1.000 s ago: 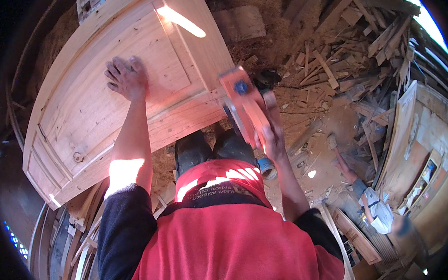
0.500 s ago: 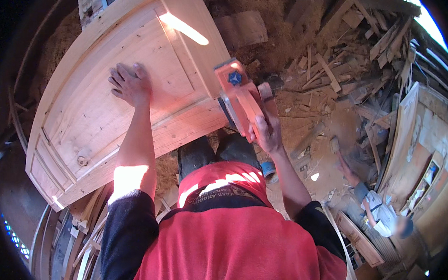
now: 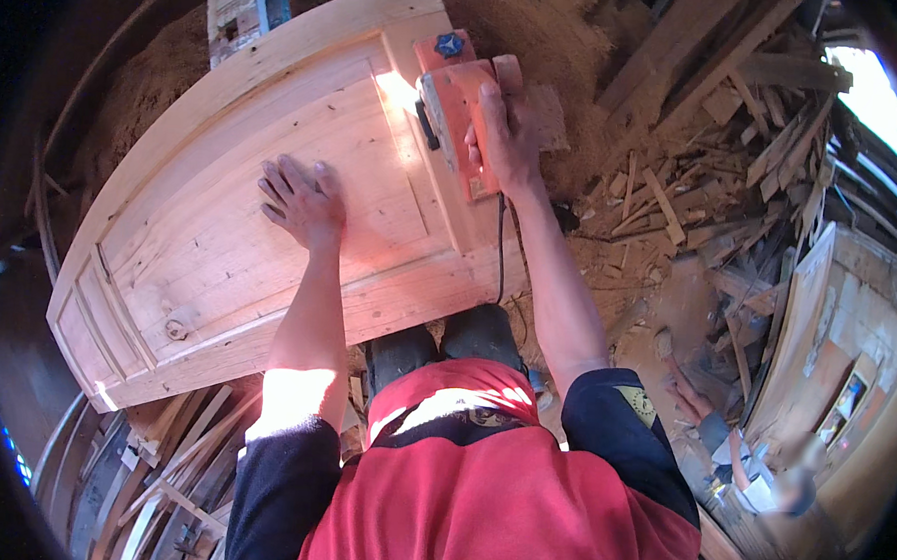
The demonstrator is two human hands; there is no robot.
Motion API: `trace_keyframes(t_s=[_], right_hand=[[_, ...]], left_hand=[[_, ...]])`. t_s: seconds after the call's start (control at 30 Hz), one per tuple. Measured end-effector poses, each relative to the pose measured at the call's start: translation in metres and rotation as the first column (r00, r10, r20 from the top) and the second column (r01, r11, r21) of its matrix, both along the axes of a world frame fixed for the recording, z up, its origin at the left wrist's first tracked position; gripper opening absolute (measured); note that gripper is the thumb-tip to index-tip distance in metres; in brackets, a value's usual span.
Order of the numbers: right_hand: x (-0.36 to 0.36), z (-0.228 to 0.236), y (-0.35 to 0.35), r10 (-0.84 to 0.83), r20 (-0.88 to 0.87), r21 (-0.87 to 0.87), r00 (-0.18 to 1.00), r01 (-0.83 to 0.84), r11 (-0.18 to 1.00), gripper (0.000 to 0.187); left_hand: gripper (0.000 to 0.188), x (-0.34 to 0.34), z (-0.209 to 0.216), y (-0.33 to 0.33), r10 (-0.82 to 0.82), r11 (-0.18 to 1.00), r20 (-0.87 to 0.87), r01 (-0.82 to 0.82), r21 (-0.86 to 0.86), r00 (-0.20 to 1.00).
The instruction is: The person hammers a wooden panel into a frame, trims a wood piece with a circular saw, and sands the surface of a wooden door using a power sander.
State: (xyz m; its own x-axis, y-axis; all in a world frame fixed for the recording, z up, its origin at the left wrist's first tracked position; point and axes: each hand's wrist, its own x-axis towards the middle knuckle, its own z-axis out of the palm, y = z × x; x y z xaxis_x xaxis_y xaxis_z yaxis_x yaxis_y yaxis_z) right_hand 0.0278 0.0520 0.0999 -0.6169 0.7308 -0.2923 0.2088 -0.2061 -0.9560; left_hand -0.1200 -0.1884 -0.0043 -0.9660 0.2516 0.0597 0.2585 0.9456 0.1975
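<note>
Right hand (image 3: 510, 133) grips an orange electric hand planer (image 3: 456, 105) on a pale panelled wooden door (image 3: 209, 270)
Planer's long axis follows the door's right stile — left hand (image 3: 302, 199) lies spread flat on the panel, alongside

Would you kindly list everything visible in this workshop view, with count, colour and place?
Wooden door panel: one, pale wood, centre left, lying flat.
Power sander: one, orange, on the panel's right stile, with a dark cord trailing toward the person.
Wood offcuts: many, brown, heaped at right on the sawdust floor.
Slats: several, pale, lower left under the panel.
Framed wooden piece: one, pale, leaning at far right.
Left hand: flat on the panel, fingers spread.
Right hand: gripping the sander.
Shirt: red with dark sleeves, bottom centre.
</note>
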Motion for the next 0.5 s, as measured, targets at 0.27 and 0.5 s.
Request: trace_keyframes(t_s=[0.27,0.5], right_hand=[[-0.089,-0.004,0.04,0.015,0.009,0.087,1.0,-0.016,0.996,0.061],[-0.185,-0.024,0.108,0.084,-0.046,0.249,0.995,-0.07,0.966,0.059]], left_hand=[[0.076,-0.002,-0.005,-0.007,0.0,1.0,-0.008,-0.001,-0.022,1.0],[0.075,-0.004,0.0,-0.007,0.017,1.0,0.006,-0.017,0.004,1.0]])
